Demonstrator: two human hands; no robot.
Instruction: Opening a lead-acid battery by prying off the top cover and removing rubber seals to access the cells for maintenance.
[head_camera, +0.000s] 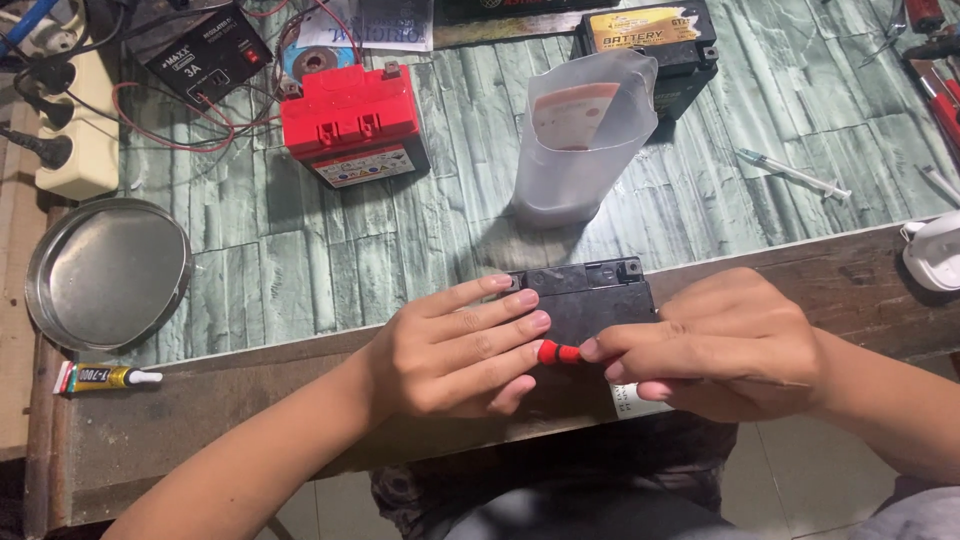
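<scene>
Head view: right hand (725, 345) has thumb and forefinger pinched shut on a small red cap (557, 352), holding it just over the top face of the black battery (590, 300). Other right fingers curled under, against the battery's near side. Left hand (455, 350) lies flat on the battery's left half, fingers straight and together, not clamped on anything, just pressing the case down. Left fingertips touch or nearly touch the red cap; can't tell which.

Black battery sits at the near edge of the workbench (300, 260), partly overhanging toward the person's lap. Far-edge terminals visible, nothing connected to them. A white label shows on its near side under the right hand.

Progress, as a judgement: cap is in hand at the battery top, not clearly seated or clearly free. Whether it's being pulled or pushed in can't be read from this frame. No other caps visible, so the count done vs left is unknown.

Farther out: translucent plastic jug (585, 135) just behind the battery. Red-topped battery (352, 125) back left, wired to a small black charger box (205, 55). Another black battery (650, 35) at the far edge. Syringe (790, 172) to the right. Round metal lid (108, 272) and a glue tube (100, 377) at left.
</scene>
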